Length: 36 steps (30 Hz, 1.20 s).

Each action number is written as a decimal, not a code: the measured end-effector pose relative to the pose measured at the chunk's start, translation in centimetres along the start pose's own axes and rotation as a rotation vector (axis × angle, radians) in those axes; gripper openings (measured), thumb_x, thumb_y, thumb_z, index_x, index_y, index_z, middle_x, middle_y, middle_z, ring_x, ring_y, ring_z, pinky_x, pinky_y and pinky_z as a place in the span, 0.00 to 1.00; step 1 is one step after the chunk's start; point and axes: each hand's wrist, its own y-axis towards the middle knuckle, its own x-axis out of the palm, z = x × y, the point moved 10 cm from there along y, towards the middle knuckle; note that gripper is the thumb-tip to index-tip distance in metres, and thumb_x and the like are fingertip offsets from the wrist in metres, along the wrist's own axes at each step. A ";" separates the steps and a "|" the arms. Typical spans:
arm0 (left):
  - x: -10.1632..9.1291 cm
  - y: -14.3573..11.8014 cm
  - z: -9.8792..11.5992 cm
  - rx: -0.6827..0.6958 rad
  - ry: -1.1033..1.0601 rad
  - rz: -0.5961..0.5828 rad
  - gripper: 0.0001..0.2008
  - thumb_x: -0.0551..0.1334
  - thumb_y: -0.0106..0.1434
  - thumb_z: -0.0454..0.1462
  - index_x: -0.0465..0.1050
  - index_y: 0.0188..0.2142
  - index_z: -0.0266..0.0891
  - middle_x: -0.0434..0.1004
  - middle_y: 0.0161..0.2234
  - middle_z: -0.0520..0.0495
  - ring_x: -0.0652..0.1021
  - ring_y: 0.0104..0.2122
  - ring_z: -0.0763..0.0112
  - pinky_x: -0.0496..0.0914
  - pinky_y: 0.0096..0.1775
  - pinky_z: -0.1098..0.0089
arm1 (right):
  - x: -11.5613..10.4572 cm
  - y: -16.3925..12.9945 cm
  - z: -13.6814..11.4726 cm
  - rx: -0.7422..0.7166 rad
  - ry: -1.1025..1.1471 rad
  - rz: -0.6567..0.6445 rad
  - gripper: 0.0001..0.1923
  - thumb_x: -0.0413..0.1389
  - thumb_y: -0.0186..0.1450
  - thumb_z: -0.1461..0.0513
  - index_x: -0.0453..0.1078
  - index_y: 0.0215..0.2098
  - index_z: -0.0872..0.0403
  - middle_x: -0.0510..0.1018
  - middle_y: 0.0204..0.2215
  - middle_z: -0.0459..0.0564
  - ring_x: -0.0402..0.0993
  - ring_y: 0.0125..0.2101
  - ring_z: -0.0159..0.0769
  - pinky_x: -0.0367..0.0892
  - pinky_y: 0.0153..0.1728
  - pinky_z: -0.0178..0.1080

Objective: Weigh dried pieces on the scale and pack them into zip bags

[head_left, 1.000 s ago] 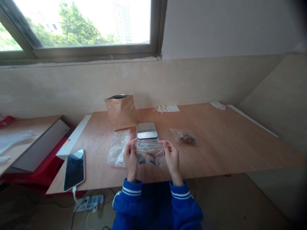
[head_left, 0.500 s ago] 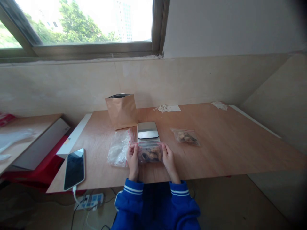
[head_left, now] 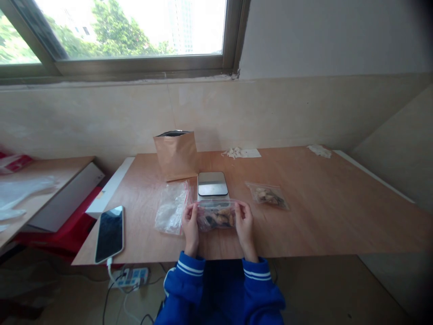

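Clear plastic, a small bag point(head_left: 216, 216) of brown pieces, sits between your hands just above the near edge of the wooden table point(head_left: 321, 212). Your left hand point(head_left: 190, 224) pinches its left end, your right hand point(head_left: 244, 223) its right end. Behind it lies a flat scale point(head_left: 213, 183), with a paper pouch point(head_left: 176, 154) standing farther back, empty bags point(head_left: 171, 207) to your left, and a phone point(head_left: 109, 234) beyond them.

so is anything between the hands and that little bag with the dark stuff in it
Nothing visible: the left hand and right hand pinch the small clear bag directly at its two ends, just in front of the scale.
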 end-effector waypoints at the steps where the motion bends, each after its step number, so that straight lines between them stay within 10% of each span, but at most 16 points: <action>1: 0.0 0.0 0.0 0.002 0.000 0.005 0.18 0.67 0.58 0.50 0.76 0.37 0.36 0.79 0.30 0.49 0.79 0.32 0.70 0.72 0.39 0.69 | -0.1 0.0 0.1 0.011 0.012 0.014 0.20 0.52 0.66 0.46 0.70 0.41 0.54 0.81 0.37 0.55 0.78 0.38 0.41 0.72 0.42 0.43; 36: 1.3 -0.4 0.2 0.015 0.059 -0.115 0.14 0.67 0.59 0.47 0.75 0.34 0.38 0.77 0.29 0.50 0.77 0.31 0.71 0.70 0.37 0.72 | -0.2 0.3 0.8 0.126 0.191 0.000 0.20 0.60 0.60 0.46 0.73 0.37 0.53 0.82 0.33 0.52 0.78 0.33 0.39 0.72 0.36 0.40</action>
